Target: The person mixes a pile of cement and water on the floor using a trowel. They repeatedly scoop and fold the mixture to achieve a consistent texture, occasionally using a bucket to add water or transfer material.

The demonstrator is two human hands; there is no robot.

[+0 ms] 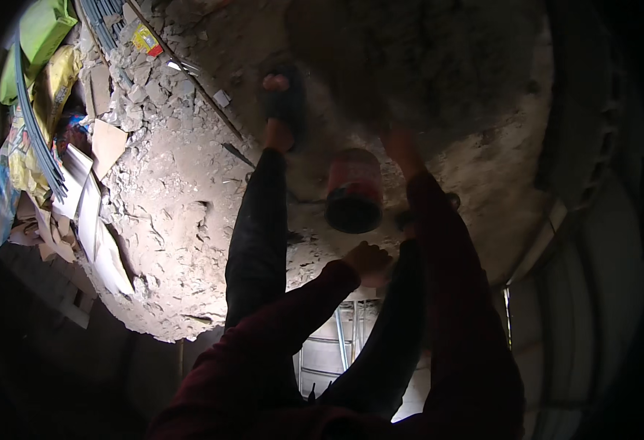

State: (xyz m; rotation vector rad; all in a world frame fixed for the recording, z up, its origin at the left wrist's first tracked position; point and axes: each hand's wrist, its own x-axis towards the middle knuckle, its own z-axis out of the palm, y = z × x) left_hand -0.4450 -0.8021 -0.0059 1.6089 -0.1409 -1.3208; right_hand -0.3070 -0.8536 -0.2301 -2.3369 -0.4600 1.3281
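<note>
A red cylindrical can or bucket (355, 181) with a dark end stands or lies on the rough ground between my feet. My left hand (368, 261) is just on the near side of it, apart from it. Its fingers are curled in, and nothing shows in them. Beyond the can, my right hand (401, 148) reaches down at the near edge of a dark mound or patch of loose material (426, 77). Shadow and blur hide the right fingers, so whether they hold anything is unclear.
My sandalled foot (280, 110) stands left of the can. A thin rod (189, 77) crosses the ground beyond broken rubble (145, 88). At far left lie sacks (41, 33), grey conduits (33, 121) and white board pieces (93, 220). Corrugated sheeting (569, 330) rises at right.
</note>
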